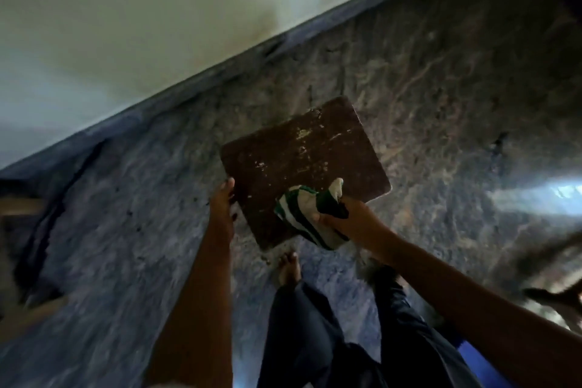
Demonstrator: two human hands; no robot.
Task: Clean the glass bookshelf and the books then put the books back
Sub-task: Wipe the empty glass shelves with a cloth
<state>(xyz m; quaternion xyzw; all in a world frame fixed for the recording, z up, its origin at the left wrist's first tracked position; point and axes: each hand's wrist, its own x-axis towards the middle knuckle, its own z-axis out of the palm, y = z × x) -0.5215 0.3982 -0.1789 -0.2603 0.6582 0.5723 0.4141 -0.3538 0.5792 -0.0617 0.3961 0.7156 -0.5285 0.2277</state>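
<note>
Above marble floor (441, 88), my left grip (222, 203) clasping the worn book (299, 151) at 9 o'clock, my right grip (349, 220) bunching the striped cloth (302, 211), I'd wipe firmly toward 12 o'clock.

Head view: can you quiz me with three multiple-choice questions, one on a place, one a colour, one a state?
1. Where is the cloth? A. on the floor B. on the book's near right corner C. on the wall
2. The cloth's colours? A. red and blue B. green and white C. plain yellow
3. The book is: A. lying on the floor B. on a shelf C. held in the air
Answers: 1 B, the right hand holds it there; 2 B, its stripes show; 3 C, the left hand grips its edge.
</note>
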